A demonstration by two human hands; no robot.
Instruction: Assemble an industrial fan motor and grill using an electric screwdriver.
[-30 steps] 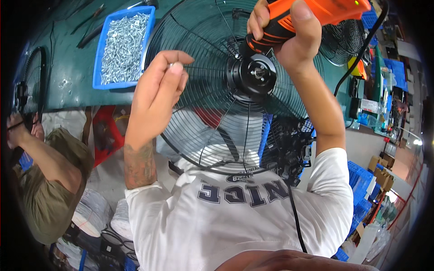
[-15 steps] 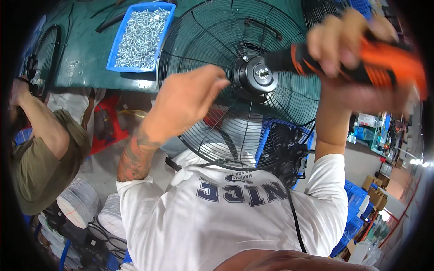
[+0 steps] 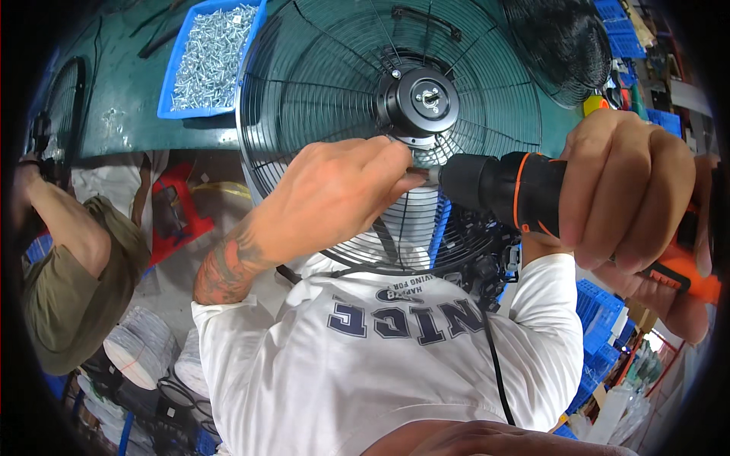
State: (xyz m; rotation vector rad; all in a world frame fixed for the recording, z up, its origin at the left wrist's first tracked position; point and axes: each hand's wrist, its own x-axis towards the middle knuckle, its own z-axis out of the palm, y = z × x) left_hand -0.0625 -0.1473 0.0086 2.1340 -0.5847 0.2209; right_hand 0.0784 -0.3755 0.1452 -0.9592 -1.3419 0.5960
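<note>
My right hand (image 3: 631, 197) grips an orange-and-black power screwdriver (image 3: 494, 186), its nose pointing left. The fingertips of my left hand (image 3: 342, 194) are pinched together right at the tool's tip; whatever they hold is too small and covered to make out. Both hands are over the lower part of a round black wire fan guard (image 3: 319, 99). At the guard's centre sits a black motor (image 3: 426, 102) with a short shaft, just above the tool's tip and apart from it. A silver screw head shows on the motor mount's upper left.
A blue tray (image 3: 171, 83) full of silver screws stands on the green table (image 3: 114, 114), left of the guard. Another dark wire guard (image 3: 563, 45) lies at the upper right. A co-worker's arm (image 3: 68, 216) is at far left, near a red stool (image 3: 179, 213). Blue crates (image 3: 601, 311) stand at right.
The screwdriver has come down and left from beside the motor, and its tip now meets my left fingertips. My left hand has shifted right and down. The guard and tray appear farther left.
</note>
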